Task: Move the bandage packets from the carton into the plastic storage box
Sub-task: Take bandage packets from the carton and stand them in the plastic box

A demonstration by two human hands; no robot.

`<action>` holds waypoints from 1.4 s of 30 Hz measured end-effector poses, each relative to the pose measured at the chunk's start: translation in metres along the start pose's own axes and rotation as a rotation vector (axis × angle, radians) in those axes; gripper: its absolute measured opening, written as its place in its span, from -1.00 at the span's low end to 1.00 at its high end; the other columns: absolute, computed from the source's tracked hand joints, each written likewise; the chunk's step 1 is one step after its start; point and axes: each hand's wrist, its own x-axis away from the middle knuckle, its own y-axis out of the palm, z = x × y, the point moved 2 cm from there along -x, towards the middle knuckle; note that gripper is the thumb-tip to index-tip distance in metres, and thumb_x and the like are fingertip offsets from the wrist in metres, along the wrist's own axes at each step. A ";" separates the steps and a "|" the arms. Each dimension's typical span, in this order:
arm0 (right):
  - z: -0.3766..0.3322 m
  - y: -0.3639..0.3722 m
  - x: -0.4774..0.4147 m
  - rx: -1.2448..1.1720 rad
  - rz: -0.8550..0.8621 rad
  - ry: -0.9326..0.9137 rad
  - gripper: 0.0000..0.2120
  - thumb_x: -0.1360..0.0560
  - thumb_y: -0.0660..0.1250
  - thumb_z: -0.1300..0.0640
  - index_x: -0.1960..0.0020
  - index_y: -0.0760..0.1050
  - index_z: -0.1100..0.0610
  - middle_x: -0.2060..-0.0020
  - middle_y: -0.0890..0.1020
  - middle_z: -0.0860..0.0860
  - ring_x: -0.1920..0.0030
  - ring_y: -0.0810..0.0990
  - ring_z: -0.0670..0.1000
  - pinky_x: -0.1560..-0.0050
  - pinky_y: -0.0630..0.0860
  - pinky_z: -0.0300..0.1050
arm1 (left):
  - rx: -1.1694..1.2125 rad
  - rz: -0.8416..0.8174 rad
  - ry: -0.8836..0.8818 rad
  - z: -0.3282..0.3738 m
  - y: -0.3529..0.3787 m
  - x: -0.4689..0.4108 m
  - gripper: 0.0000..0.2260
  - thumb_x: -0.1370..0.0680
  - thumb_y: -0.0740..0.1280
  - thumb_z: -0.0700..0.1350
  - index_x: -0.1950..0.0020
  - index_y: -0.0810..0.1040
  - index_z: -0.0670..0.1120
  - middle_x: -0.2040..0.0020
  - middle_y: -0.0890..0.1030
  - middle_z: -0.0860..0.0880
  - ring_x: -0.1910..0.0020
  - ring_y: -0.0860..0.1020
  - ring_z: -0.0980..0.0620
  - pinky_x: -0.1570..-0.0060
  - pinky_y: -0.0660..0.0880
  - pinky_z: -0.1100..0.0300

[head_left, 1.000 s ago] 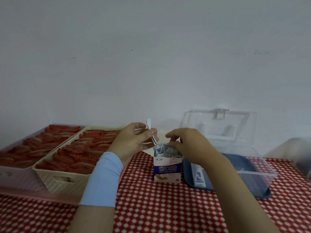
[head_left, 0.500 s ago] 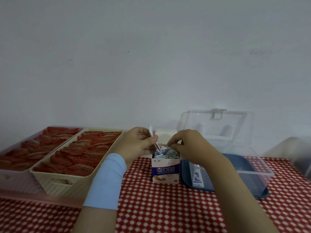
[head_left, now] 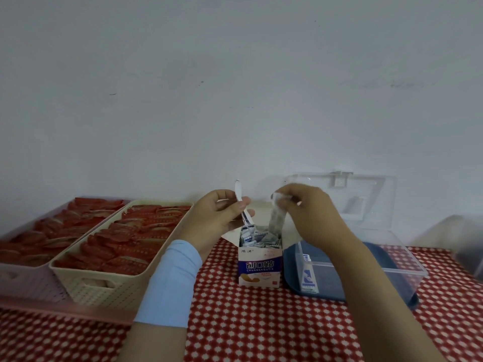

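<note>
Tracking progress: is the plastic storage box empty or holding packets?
Not empty: one bandage packet lies inside the plastic storage box, near its left wall.

A light blue sleeve band [head_left: 170, 280] wraps the left forearm; the right forearm is bare.

My left arm [head_left: 154, 335] comes up from 7 o'clock toward 1 o'clock, with a light blue sleeve [head_left: 170, 280] around the wrist. My left hand [head_left: 217, 218] is raised, palm facing 3 o'clock, fingers curled. Its thumb presses a white packet [head_left: 239, 192] against the forefinger, and the packet stands toward 12 o'clock. My bare right arm [head_left: 371, 296] runs from 5 o'clock toward 11 o'clock. My right hand [head_left: 311, 212], at 3 o'clock of the left and apart from it, pinches the top of a grey packet [head_left: 276, 218] hanging toward 6 o'clock.
</note>
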 end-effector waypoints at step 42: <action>-0.035 -0.011 0.022 -0.056 -0.182 -0.220 -0.64 -0.22 0.64 0.00 0.19 0.47 -0.04 -0.08 0.56 -0.20 -0.12 0.52 -0.25 -0.05 0.34 -0.54 | 0.496 -0.258 -0.232 -0.008 0.044 0.013 -0.69 -0.48 0.33 -0.02 -0.15 0.63 -0.14 -0.09 0.68 -0.13 -0.02 0.69 -0.06 0.05 0.64 0.06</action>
